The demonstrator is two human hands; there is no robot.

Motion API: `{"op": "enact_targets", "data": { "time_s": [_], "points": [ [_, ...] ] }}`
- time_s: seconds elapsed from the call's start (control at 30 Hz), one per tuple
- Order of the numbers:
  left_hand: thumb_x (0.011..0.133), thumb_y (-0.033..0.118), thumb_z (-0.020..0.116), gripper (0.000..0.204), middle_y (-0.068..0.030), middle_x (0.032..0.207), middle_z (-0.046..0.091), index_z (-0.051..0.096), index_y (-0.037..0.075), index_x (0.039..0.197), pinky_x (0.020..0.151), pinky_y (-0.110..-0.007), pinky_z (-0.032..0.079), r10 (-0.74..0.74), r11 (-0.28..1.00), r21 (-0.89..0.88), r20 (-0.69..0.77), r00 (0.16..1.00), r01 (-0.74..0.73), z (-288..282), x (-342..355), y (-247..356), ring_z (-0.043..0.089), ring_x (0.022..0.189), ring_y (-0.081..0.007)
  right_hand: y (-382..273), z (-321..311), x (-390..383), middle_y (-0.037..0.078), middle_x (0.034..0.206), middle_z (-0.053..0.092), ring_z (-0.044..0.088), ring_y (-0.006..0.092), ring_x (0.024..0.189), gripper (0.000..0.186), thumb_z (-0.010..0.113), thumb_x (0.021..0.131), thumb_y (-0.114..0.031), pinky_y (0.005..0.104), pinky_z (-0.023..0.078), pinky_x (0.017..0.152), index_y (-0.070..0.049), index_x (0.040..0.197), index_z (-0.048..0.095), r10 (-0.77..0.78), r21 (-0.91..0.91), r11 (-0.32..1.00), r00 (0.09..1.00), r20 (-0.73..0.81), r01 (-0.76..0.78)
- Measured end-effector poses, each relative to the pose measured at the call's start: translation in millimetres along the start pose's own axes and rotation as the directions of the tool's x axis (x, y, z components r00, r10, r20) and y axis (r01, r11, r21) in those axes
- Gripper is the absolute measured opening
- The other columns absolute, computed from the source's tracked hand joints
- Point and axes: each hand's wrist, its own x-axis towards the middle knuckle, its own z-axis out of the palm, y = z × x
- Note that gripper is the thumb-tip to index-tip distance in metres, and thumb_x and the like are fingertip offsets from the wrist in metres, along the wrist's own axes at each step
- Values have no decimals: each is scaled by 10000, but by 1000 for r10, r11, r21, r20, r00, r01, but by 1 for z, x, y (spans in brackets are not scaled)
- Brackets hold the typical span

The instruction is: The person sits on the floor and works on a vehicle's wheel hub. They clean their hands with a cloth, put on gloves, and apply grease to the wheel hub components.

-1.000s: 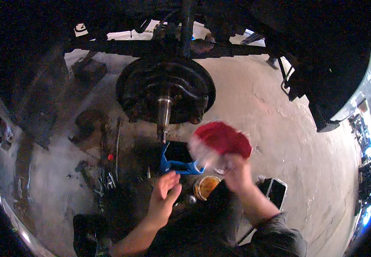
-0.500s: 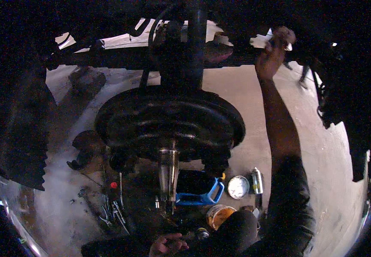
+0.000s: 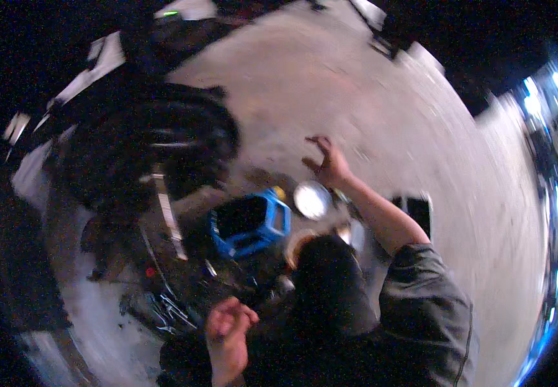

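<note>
A blue plastic crate (image 3: 251, 222), dark inside, sits beside a round white lid (image 3: 311, 199). Right hand (image 3: 328, 161) spread, empty; left hand (image 3: 227, 327) loosely curled, empty.

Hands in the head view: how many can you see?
2. The right hand is raised, open and empty, above the round white lid. The left hand is low, near the tools. Neither holds anything.

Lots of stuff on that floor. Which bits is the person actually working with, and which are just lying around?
Seemingly in use:
right hand, open, raised above the round tin
left hand, loosely curled and empty, near the tools
wheel hub with its axle

Just lying about:
blue tray
black case
</note>
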Motion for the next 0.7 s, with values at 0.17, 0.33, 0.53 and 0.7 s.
{"op": "enact_targets", "data": {
  "time_s": [0.17, 0.33, 0.53, 0.7],
  "points": [
    [946, 166, 584, 352, -75, 1040, 586, 497, 47, 1266, 879, -379, 485, 38, 999, -24, 39, 999, -37, 2, -4, -5, 574, 941, -203, 58, -65, -294, 187, 1160, 556, 580, 406, 1038, 395, 701, 816, -206, 458, 504, 861, -96, 1170, 565, 464, -138, 873, 884, -58, -467],
    [957, 265, 576, 389, -60, 1080, 574, 535, 76, 1293, 925, -369, 454, 51, 992, 110, 56, 997, -57, -12, -9, -28, 548, 982, -192, 70, -99, -496, 160, 1023, 626, 613, 374, 966, 276, 663, 825, -178, 447, 513, 824, -76, 1079, 633, 478, -279, 854, 874, 90, -439],
    [978, 283, 536, 369, -37, 1080, 573, 547, 86, 1290, 950, -374, 429, 85, 978, 188, 46, 995, -92, -10, -46, -13, 539, 994, -178, 165, -55, -543, 178, 1101, 679, 646, 239, 1047, 492, 698, 863, -398, 347, 506, 861, -23, 1167, 601, 939, 300, 343, 311, -148, -890],
    [948, 315, 596, 376, -31, 1053, 600, 566, 105, 1259, 938, -366, 466, 59, 980, 191, -51, 997, -48, -8, -69, -20, 564, 984, -179, 275, -58, -506, 91, 1313, 560, 508, 274, 1194, 654, 565, 897, -558, 482, 412, 963, -117, 1371, 471, 966, 883, -212, -225, 126, -418]
  ]
}}
